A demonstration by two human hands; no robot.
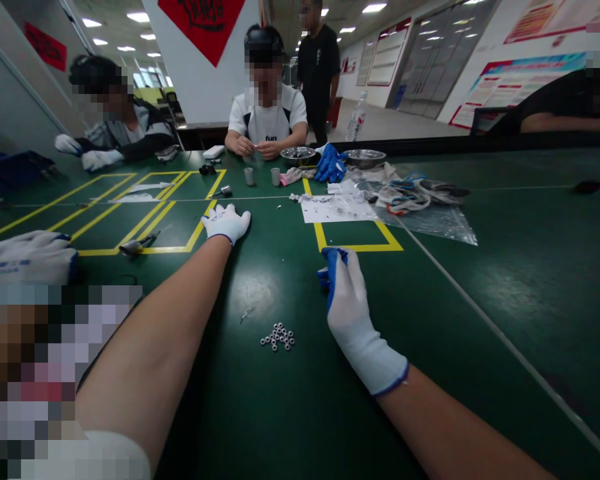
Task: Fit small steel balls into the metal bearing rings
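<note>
Small silver metal rings [279,337] lie clustered toward the near edge of the dark green tabletop [300,413]. White-gloved left hand [227,224] spreads its fingers apart; blue-and-white-gloved right hand [347,290] curls, its closure unclear.

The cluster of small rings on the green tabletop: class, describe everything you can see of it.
The cluster of small rings is a loose, irregular group of round, silvery-grey pieces with dark centres, metallic in look. They seem to lie flat, some close together; exact contacts and number are hard to tell. They rest on the green tabletop, between the forearms, and neither gloved hand touches them.
</note>
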